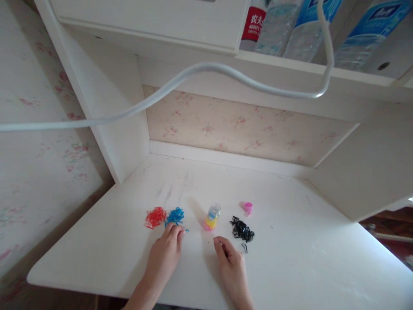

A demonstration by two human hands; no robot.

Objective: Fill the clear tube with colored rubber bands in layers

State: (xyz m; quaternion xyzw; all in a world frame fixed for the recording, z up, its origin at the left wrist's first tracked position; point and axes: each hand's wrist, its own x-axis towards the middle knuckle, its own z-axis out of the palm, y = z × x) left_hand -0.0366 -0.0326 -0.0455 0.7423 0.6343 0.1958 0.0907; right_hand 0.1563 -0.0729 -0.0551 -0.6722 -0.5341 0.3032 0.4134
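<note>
Left grip point(166, 247) by bands point(176, 215), NONGFU label point(254, 23) above

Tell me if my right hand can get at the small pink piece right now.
Probably yes: the black pile lies close beside the direct way, but it is low, so your right hand could likely pass over it to the small pink piece.

On the white surface point(300, 258), a clear bottle point(213, 215) holds yellow, blue and pink; the red pile point(155, 217) and blue pile point(176, 215) lie at its nine o'clock, the pink cap point(248, 207) at two, the black pile point(242, 230) at four. The left hand point(165, 247), at eight, is beside the blue pile; the right hand point(229, 260), at five, has curled fingers, any grip unclear.
</note>
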